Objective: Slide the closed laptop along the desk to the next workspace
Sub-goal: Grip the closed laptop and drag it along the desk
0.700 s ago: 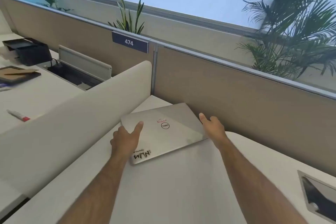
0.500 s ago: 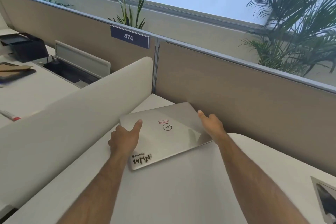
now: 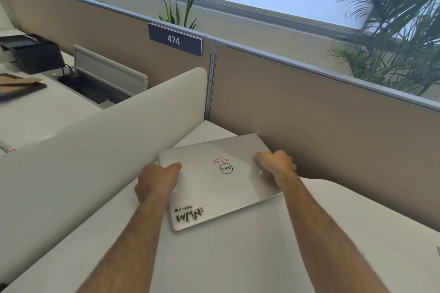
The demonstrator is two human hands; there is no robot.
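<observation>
We see the closed laptop [image 3: 221, 179] lying flat on the white desk [image 3: 238, 257], between our 2 hands, in the corner formed by the white divider [image 3: 95, 162] beyond the left hand [image 3: 157, 182] and the tan partition [image 3: 333, 114] beyond the right hand [image 3: 277, 165]. Each hand clasps a side edge, thumb on the lid, fingers curled out of sight; this symmetric hold likely lets us steer the slide without lifting. Both forearms extend forward, wrists low; the panel marked 474 [image 3: 175, 40] stands well beyond the fingertips
</observation>
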